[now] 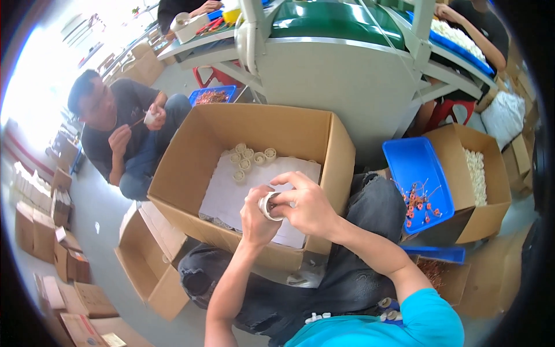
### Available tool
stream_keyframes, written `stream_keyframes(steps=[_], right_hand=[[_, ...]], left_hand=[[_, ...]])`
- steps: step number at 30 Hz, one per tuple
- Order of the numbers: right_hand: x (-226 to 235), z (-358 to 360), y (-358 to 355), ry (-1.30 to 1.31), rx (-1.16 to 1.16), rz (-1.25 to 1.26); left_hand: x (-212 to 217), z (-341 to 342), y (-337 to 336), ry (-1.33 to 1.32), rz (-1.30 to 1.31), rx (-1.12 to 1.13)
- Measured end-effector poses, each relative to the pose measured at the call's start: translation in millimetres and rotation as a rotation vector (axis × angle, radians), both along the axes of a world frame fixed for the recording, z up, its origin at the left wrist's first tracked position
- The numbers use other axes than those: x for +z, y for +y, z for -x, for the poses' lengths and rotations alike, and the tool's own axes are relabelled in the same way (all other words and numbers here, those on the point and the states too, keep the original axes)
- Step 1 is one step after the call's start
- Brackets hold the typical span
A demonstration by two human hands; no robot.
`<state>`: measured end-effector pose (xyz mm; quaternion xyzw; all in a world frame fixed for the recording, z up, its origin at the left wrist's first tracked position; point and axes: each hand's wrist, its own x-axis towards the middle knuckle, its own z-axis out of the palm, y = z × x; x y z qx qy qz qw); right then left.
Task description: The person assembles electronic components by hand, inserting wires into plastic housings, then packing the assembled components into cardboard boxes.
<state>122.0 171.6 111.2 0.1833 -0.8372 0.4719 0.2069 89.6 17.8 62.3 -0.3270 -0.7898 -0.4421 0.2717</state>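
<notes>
My left hand [256, 218] is wrapped round a white cup-shaped plastic part [269, 206], held above the large cardboard box [263, 124] between my legs. My right hand [309, 207] has its thumb and fingers closed together at the part's mouth, the tips reaching inside; whatever they pinch is hidden. Below, on a white sheet [222, 188] inside the box, several similar white round parts [245, 165] stand in a cluster, mostly mouth up.
To the right, a blue tray [411, 159] carries small red parts with wires [417, 202], beside a box of small white pieces [477, 173]. A co-worker [118, 124] sits at the left holding a white part. A green conveyor [335, 23] runs ahead; an open carton [147, 260] lies left.
</notes>
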Motion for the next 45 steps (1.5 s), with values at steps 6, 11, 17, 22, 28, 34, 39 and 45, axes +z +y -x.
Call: stream_keyframes(steps=[6,11,17,22,28,34,39,45], right_hand=[[3.6,0.1,2.0,-0.159,0.131,0.168],[-2.2,-2.2,3.5,-0.121,0.014,0.088],[-8.3,3.7,-1.7,-0.109,0.030,0.092],[-9.5,5.0,3.7,-0.104,0.053,0.068],[-11.9,7.2,4.1,-0.083,0.046,0.040],[-11.5,13.7,10.6,-0.125,0.038,0.017],[0.9,18.2,41.2,-0.172,-0.039,0.224],[-12.7,32.3,56.7,-0.237,-0.333,0.576]], left_hand=[[-3.0,1.5,2.2,0.020,-0.075,0.030],[10.7,-3.1,12.7,0.125,0.052,0.109],[8.4,-1.6,14.4,0.119,0.029,0.153],[14.4,-2.9,16.0,0.031,0.036,0.064],[15.5,0.7,12.3,-0.055,0.056,-0.012],[14.7,12.1,12.3,-0.196,0.085,-0.036],[46.6,42.4,25.5,-0.277,0.146,-0.070],[123.3,170.0,106.1,-0.360,-0.029,-0.239]])
